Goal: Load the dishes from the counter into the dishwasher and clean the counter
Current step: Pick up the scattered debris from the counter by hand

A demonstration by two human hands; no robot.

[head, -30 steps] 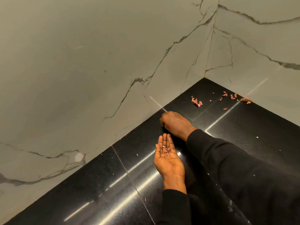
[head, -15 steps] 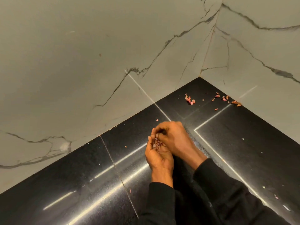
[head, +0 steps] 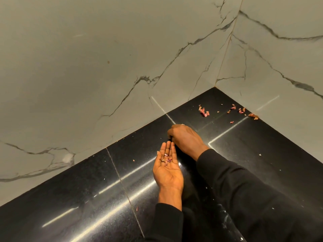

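Near the back edge of the black polished-stone counter (head: pixel 87 198), the right hand (head: pixel 185 138) curls its fingers, hiding any catch, and should feed the flat, close-fingered left hand (head: pixel 168 173) holding pink papery scraps (head: pixel 167 158), then clear the back corner's scatter (head: pixel 203 111).

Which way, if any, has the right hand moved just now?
Yes. The right hand has moved off the left hand and away, toward the wall.

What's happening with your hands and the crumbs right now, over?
Left hand open, palm up, cradling pink scraps. Right hand knuckles up, fingertips down on the counter; pinch hidden. Corner scraps loose by the wall. Nothing in the way.
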